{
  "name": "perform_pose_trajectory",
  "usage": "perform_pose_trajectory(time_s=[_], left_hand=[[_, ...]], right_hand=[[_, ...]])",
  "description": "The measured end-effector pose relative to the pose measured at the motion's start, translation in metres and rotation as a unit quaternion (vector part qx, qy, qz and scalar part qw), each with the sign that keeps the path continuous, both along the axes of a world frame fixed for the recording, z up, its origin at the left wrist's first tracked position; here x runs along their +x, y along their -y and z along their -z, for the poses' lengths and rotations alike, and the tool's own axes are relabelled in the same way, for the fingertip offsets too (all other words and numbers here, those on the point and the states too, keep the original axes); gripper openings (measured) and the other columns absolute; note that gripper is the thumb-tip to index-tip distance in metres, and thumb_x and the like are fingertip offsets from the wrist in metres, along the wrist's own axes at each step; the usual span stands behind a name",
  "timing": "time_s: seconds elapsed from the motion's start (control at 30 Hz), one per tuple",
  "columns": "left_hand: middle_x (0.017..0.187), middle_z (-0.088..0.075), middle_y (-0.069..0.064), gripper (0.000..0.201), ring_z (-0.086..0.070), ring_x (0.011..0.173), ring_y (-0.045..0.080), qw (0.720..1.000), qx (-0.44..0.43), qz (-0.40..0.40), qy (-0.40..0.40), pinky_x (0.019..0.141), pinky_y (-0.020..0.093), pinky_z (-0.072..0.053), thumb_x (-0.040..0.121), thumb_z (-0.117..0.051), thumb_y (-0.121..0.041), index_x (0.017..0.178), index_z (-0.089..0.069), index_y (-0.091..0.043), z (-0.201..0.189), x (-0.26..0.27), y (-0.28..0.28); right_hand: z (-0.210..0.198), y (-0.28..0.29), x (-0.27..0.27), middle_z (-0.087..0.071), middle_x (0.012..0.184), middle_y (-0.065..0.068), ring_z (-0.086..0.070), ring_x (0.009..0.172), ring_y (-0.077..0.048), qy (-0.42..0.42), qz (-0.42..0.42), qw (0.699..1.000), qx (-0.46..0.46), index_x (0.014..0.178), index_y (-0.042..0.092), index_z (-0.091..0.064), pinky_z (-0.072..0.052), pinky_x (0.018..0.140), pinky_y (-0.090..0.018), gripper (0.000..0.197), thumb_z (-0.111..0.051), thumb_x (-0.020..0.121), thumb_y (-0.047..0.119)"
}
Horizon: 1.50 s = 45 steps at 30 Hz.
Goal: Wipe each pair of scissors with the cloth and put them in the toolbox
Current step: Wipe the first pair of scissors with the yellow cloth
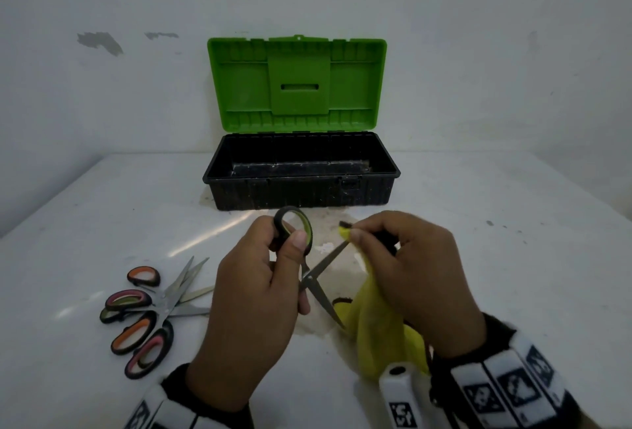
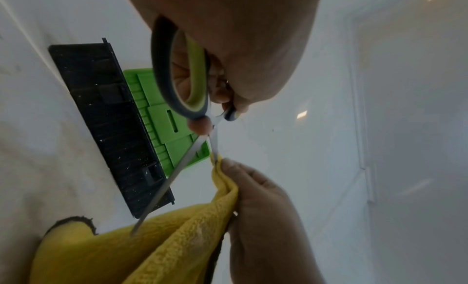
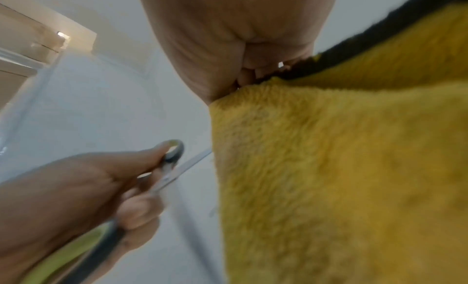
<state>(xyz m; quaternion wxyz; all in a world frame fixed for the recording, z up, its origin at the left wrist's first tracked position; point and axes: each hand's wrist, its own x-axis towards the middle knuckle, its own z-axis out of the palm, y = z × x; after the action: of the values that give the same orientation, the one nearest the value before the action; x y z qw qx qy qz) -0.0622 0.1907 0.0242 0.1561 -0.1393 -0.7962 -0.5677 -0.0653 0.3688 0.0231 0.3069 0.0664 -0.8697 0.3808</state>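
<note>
Left hand (image 1: 253, 295): gripped the handles of opened scissors (image 1: 309, 278) above the table (image 1: 102, 210).
Right hand (image 1: 417, 274): pinched the yellow cloth (image 1: 376, 322) around one blade.
Toolbox (image 1: 301, 186): open, behind.
Other scissors (image 1: 150, 309): piled at left.

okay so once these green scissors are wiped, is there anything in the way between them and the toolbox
Nothing visible blocks the way. The green-handled scissors are in the left hand, the toolbox sits straight ahead with its lid up, and the table between them is bare. The other scissors lie off to the left.
</note>
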Motion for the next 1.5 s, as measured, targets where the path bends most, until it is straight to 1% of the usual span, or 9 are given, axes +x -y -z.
perform_pose_trajectory(time_s=[0.13,0.3,0.73,0.83,0.93,1.1,1.23,1.33,1.5], left_hand=[[0.054,-0.056,0.02,0.023,-0.059,0.041,0.023,0.997,0.042,0.02,0.062,0.044,0.028,-0.051,0.099,-0.047,-0.032,0.087,-0.058,-0.017,-0.004,-0.001,0.007],[0.047,-0.052,0.01,0.027,-0.059,0.045,0.028,0.979,0.074,0.061,0.181,0.055,0.036,-0.053,0.1,-0.048,-0.035,0.084,-0.061,-0.017,-0.007,-0.006,0.011],[0.058,-0.044,0.012,0.029,-0.059,0.044,0.031,0.968,0.072,0.082,0.228,0.042,0.025,-0.045,0.101,-0.05,-0.028,0.087,-0.058,-0.004,0.007,-0.019,-0.001],[0.055,-0.047,0.009,0.029,-0.057,0.042,0.027,0.968,0.085,0.073,0.224,0.05,0.034,-0.049,0.101,-0.051,-0.027,0.084,-0.056,-0.003,0.008,-0.022,-0.001],[0.056,-0.048,0.01,0.029,-0.057,0.042,0.028,0.967,0.105,0.064,0.222,0.055,0.041,-0.051,0.1,-0.052,-0.027,0.079,-0.057,-0.007,0.008,-0.024,0.0],[0.056,-0.047,0.01,0.036,-0.057,0.043,0.029,0.969,0.104,0.062,0.213,0.055,0.041,-0.051,0.1,-0.052,-0.028,0.065,-0.059,-0.023,0.007,-0.024,0.003],[0.052,-0.048,0.007,0.029,-0.056,0.042,0.025,0.976,0.079,0.074,0.19,0.051,0.036,-0.049,0.1,-0.051,-0.029,0.076,-0.061,-0.016,0.005,-0.02,0.002],[0.049,-0.051,0.002,0.027,-0.053,0.039,0.016,0.981,0.054,0.077,0.168,0.046,0.028,-0.046,0.1,-0.05,-0.029,0.083,-0.06,-0.01,0.003,-0.017,0.002],[0.05,-0.049,-0.005,0.025,-0.049,0.045,0.014,0.987,0.008,0.088,0.136,0.046,0.029,-0.049,0.099,-0.052,-0.029,0.084,-0.059,-0.01,0.003,-0.015,0.001]], right_hand=[[0.001,-0.035,-0.019,-0.068,0.074,0.019,-0.062,0.076,0.003,0.04,0.062,0.997,-0.022,0.076,0.029,-0.07,-0.044,0.065,-0.004,0.014,-0.072,0.087,0.02],[-0.005,-0.059,-0.035,-0.069,0.076,-0.002,-0.068,0.07,-0.023,0.053,0.059,0.989,-0.126,0.085,0.02,-0.066,-0.06,0.063,-0.048,0.01,-0.063,0.094,0.018],[-0.032,-0.009,-0.012,-0.069,0.083,-0.012,-0.068,0.077,-0.029,0.057,-0.198,0.946,-0.251,0.092,0.013,-0.061,-0.06,0.07,-0.043,0.011,-0.056,0.097,0.004],[-0.029,-0.007,-0.003,-0.068,0.081,-0.005,-0.066,0.076,-0.025,0.079,-0.246,0.939,-0.227,0.093,0.014,-0.061,-0.059,0.073,-0.044,0.009,-0.058,0.096,0.006],[-0.022,-0.011,0.001,-0.066,0.081,0.004,-0.062,0.076,-0.015,0.088,-0.264,0.939,-0.201,0.096,0.017,-0.062,-0.055,0.07,-0.031,0.009,-0.057,0.093,0.01],[-0.011,-0.014,0.008,-0.065,0.088,0.002,-0.062,0.083,-0.018,0.123,-0.243,0.956,-0.107,0.106,0.031,-0.063,-0.052,0.072,-0.031,0.017,-0.05,0.095,0.026],[-0.007,-0.015,0.006,-0.061,0.083,0.013,-0.059,0.082,-0.007,0.079,-0.193,0.977,0.051,0.115,0.03,-0.065,-0.044,0.072,-0.014,0.025,-0.052,0.096,0.039],[-0.004,-0.016,0.003,-0.052,0.084,0.021,-0.052,0.077,-0.003,0.067,-0.175,0.965,0.184,0.115,0.031,-0.068,-0.039,0.077,-0.023,0.032,-0.056,0.09,0.048],[-0.009,-0.015,0.0,-0.053,0.101,0.016,-0.046,0.1,-0.005,0.086,-0.166,0.946,0.264,0.099,0.038,-0.065,-0.033,0.09,-0.027,0.03,-0.061,0.078,0.059]])
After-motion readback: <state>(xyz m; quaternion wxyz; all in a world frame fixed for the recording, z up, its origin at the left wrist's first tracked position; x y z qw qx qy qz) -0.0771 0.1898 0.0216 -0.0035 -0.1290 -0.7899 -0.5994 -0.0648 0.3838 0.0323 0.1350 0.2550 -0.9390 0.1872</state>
